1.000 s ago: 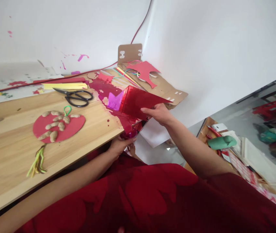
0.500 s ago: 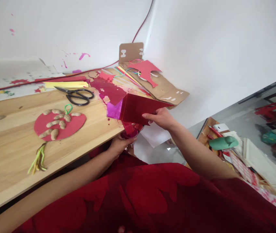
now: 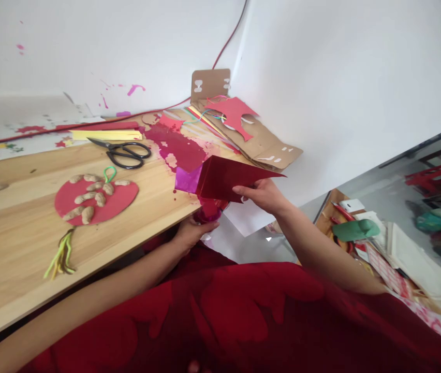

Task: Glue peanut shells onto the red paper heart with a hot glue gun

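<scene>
My right hand pinches a shiny red foil sheet by its near edge, holding it tilted above the table's right corner. A magenta foil piece sticks out from under its left side. My left hand is closed around a small dark pink object at the table's front edge, just below the foil; I cannot make out what it is. Both forearms reach out over my red clothing.
On the wooden table lie a red paper disc with peanuts, black scissors, yellow-green cords, a yellow strip and cardboard with red cut-outs. A cluttered box with a green roll sits at the lower right.
My right hand has lowered the red foil sheet and flattened its tilt, bringing it a little nearer to me. My left hand has stayed at the table edge.
</scene>
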`<state>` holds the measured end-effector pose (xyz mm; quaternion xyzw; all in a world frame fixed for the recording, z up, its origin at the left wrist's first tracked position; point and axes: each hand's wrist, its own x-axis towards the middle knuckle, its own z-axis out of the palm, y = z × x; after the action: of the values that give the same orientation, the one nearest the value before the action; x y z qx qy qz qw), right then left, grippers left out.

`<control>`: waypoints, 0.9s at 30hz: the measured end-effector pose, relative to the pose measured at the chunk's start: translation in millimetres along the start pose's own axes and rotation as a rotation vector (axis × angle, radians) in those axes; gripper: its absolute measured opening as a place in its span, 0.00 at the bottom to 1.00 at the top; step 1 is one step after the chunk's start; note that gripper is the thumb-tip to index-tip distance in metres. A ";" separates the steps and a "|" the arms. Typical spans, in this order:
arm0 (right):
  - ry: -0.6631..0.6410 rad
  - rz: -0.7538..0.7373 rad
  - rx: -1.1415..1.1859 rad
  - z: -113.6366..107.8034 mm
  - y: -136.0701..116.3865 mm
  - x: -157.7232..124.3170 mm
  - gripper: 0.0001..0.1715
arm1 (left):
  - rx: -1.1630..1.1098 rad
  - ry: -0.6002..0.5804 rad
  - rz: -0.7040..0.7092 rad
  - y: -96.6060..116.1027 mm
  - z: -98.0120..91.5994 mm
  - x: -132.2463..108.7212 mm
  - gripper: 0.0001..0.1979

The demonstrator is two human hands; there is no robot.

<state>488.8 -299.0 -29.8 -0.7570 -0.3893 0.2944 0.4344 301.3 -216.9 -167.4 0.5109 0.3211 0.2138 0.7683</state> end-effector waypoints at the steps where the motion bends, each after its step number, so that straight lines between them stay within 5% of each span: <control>1: -0.002 0.004 0.021 -0.4 1.0 -1.0 0.18 | 0.004 0.002 -0.002 -0.4 -0.4 0.0 0.34; 27: 0.023 0.102 0.131 -2.5 11.7 -19.0 0.16 | -0.012 -0.022 0.039 -7.0 1.7 3.9 0.36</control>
<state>484.7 -319.8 -36.9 -0.7492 -0.3249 0.3323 0.4720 305.3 -218.2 -174.5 0.5149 0.3011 0.2250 0.7705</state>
